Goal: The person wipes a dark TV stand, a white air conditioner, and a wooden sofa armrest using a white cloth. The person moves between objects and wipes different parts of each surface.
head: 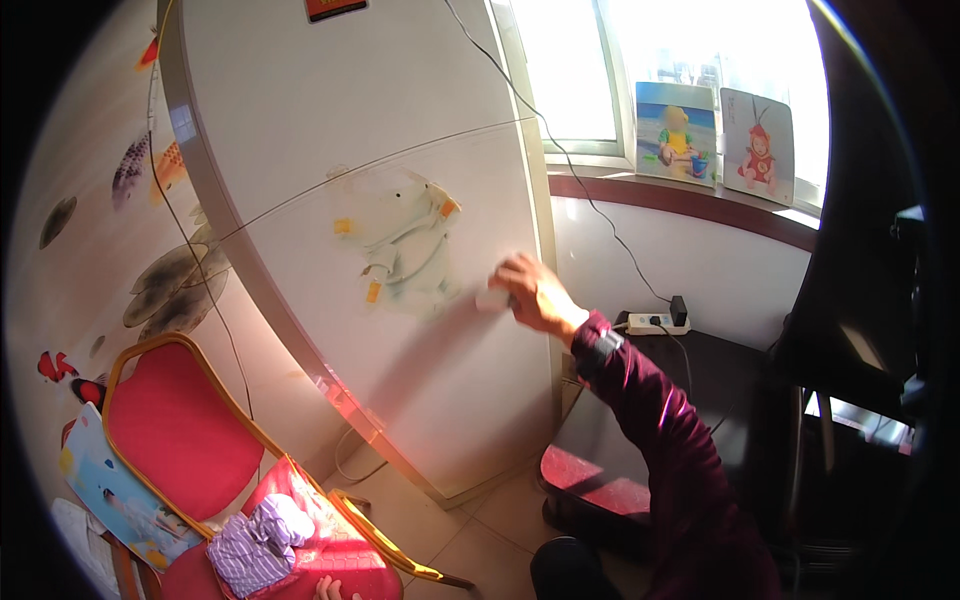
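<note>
My right hand (529,296), in a dark red sleeve with a wristwatch (609,343), holds a small whitish block or pad (493,298) against or close to the white panel (450,360); contact cannot be told. Left of that hand the panel bears smeared greenish and yellowish marks (412,247) and several small orange-yellow patches (343,226). At the bottom edge only the fingers of my left hand (328,589) show, over the red chair seat beside a striped purple cloth (262,544). Whether they hold anything is hidden.
A gold-framed red chair (180,435) stands lower left, with a picture board (124,495) behind it. A black table (600,442) carries a power strip (649,324) on the right; a cable (574,169) hangs above. Two photo boards (675,135) lean at the window.
</note>
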`<state>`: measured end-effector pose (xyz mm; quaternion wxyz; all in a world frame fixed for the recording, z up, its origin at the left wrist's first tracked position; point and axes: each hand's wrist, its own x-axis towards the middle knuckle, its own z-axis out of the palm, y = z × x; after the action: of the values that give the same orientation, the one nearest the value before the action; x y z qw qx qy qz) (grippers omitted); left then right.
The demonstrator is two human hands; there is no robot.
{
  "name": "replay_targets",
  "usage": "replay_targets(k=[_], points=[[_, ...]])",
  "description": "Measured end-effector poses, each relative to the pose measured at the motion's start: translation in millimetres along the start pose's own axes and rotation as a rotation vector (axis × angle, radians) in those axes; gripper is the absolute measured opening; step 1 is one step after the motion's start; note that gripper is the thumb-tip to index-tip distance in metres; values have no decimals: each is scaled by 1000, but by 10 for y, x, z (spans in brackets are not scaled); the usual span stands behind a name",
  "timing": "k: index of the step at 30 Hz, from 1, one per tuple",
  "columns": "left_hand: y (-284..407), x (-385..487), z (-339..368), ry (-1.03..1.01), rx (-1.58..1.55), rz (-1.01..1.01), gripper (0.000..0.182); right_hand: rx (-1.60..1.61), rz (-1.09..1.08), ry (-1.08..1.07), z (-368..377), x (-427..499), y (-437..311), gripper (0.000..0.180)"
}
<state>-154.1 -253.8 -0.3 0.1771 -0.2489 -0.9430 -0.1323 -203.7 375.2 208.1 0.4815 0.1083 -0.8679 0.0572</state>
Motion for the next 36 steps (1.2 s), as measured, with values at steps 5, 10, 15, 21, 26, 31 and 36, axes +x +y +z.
replay_targets(k=[5, 10, 15, 21, 26, 31, 36], points=[[-10, 13, -5, 42, 24, 51, 41, -72, 47, 566, -813, 1268, 383, 40], [30, 21, -5, 62, 42, 59, 40, -57, 216, 501, -408, 653, 495, 31], [76, 49, -51, 64, 61, 71, 37, 466, 823, 455, 364, -778, 476, 27], [103, 28, -66, 76, 45, 49, 36, 608, 1671, -2, 1056, -1717, 162, 36], [24, 8, -7, 104, 47, 82, 36, 460, 1394, 568, 889, -1492, 272, 33], [11, 11, 29, 73, 69, 31, 38, 453, 1248, 849, 560, -797, 138, 34], [41, 16, 17, 83, 69, 18, 38, 481, 1089, 887, 1303, -414, -828, 42]])
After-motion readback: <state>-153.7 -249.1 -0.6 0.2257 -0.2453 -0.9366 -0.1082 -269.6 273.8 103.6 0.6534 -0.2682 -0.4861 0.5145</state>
